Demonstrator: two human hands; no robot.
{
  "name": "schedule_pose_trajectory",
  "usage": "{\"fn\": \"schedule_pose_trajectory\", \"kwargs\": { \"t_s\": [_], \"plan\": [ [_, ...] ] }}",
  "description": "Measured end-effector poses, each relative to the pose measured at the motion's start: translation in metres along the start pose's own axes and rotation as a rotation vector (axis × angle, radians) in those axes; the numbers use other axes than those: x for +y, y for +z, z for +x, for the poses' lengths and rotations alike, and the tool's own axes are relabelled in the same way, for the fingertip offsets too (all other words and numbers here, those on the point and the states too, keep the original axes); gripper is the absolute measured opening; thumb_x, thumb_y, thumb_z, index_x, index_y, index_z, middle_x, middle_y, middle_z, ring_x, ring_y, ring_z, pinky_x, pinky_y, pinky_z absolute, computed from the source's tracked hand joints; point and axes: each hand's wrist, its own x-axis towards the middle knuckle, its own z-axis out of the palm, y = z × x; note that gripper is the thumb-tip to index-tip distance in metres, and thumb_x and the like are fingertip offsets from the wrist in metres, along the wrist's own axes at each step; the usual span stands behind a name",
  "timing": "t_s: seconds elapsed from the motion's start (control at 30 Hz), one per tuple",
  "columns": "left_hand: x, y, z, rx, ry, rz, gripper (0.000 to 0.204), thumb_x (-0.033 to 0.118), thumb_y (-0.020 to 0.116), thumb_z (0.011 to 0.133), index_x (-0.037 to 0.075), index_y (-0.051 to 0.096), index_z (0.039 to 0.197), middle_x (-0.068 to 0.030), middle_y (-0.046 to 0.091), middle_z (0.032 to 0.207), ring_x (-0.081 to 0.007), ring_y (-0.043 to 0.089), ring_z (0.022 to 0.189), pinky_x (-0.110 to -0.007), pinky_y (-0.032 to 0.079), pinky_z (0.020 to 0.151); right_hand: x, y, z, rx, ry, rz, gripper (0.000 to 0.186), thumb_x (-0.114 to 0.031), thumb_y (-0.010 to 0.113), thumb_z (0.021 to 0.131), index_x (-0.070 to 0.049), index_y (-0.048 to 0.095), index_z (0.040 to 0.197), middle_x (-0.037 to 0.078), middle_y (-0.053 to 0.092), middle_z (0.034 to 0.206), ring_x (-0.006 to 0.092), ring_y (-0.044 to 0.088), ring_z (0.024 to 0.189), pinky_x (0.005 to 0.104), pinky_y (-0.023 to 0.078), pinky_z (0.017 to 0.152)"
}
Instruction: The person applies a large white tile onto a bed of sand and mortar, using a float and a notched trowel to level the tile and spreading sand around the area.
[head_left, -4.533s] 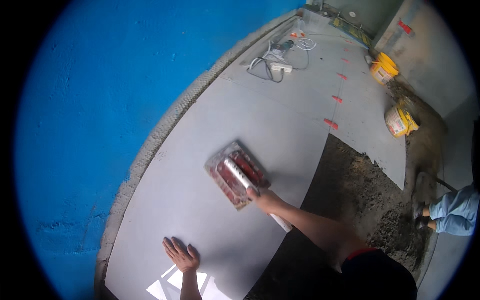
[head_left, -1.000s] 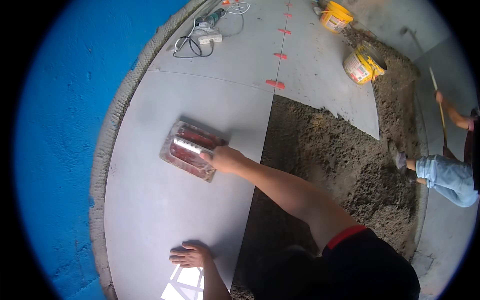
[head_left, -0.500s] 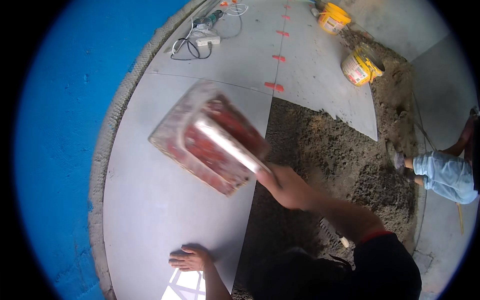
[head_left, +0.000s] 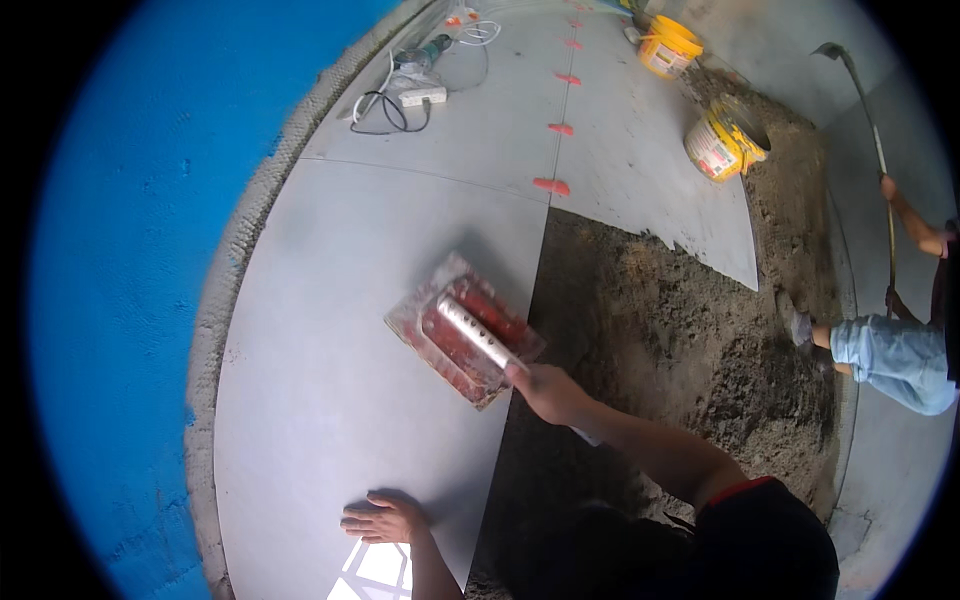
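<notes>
A large pale grey floor tile (head_left: pixel 300 350) lies in front of me. My left hand (head_left: pixel 384 518) is spread flat on its near part, fingers outstretched, beside a bright window reflection. My right hand (head_left: pixel 548 392) is closed round the end of the pale handle of a float (head_left: pixel 478 340). The float has a worn red, roughly rectangular body smeared with grey-white. It is over the tile's right part, near the edge along the mortar bed; whether its underside touches the tile I cannot tell.
Rough mortar (head_left: pixel 680 340) lies right of the tile. Two yellow buckets (head_left: pixel 712 150) stand beyond it. Red spacers (head_left: pixel 552 187) mark a far joint. An angle grinder (head_left: pixel 425 52) and cables lie far left, by the blue wall (head_left: pixel 130 300). A co-worker (head_left: pixel 880 345) holds a long-handled tool at right.
My right hand has lowered the float toward the tile, slightly right; it looks smaller now. My left hand stays in place. The co-worker's long-handled tool has swung up.
</notes>
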Motion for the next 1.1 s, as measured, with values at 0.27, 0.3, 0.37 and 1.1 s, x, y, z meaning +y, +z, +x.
{"fn": "schedule_pose_trajectory", "kwargs": {
  "t_s": [0.27, 0.3, 0.37, 1.1],
  "plan": [
    [0.002, 0.001, 0.008, 0.086, 0.060, -0.064, 0.072, 0.051, 0.031, 0.102, 0.001, 0.024, 0.153, -0.0258, 0.018, 0.159, -0.0410, 0.016, 0.149, -0.057, 0.020, 0.117, -0.139, 0.007, 0.058, -0.318, 0.104, -0.114, 0.074, -0.059, 0.029, 0.102, 0.006, 0.063, 0.105, 0.022, 0.067, 0.084, 0.0367, 0.067, 0.079, 0.0449, 0.052, 0.076],
    [-0.001, -0.003, 0.008, 0.070, 0.042, -0.067, 0.073, 0.050, 0.032, 0.101, 0.000, 0.024, 0.153, -0.0264, 0.017, 0.159, -0.0415, 0.015, 0.149, -0.057, 0.019, 0.117, -0.154, 0.004, 0.050, -0.298, 0.024, -0.117, 0.072, -0.058, 0.029, 0.102, 0.006, 0.063, 0.103, 0.021, 0.067, 0.081, 0.0369, 0.066, 0.077, 0.0450, 0.051, 0.075],
    [-0.010, -0.009, 0.012, 0.024, 0.018, -0.069, 0.074, 0.050, 0.034, 0.101, -0.001, 0.023, 0.152, -0.0275, 0.015, 0.159, -0.0426, 0.012, 0.149, -0.057, 0.016, 0.118, -0.184, 0.001, 0.035, -0.266, -0.151, -0.103, 0.070, -0.057, 0.030, 0.102, 0.005, 0.063, 0.101, 0.021, 0.065, 0.076, 0.0377, 0.065, 0.075, 0.0453, 0.051, 0.072],
    [-0.005, -0.029, 0.019, 0.030, 0.256, -0.321, 0.081, 0.049, 0.045, 0.096, -0.003, 0.021, 0.152, -0.0288, 0.015, 0.159, -0.0439, 0.011, 0.149, -0.058, 0.012, 0.117, -0.125, 0.186, 0.047, -0.266, -0.097, -0.248, 0.079, -0.066, 0.028, 0.097, 0.004, 0.060, 0.115, 0.028, 0.068, 0.092, 0.0416, 0.069, 0.087, 0.0485, 0.054, 0.076]
  ]
}}
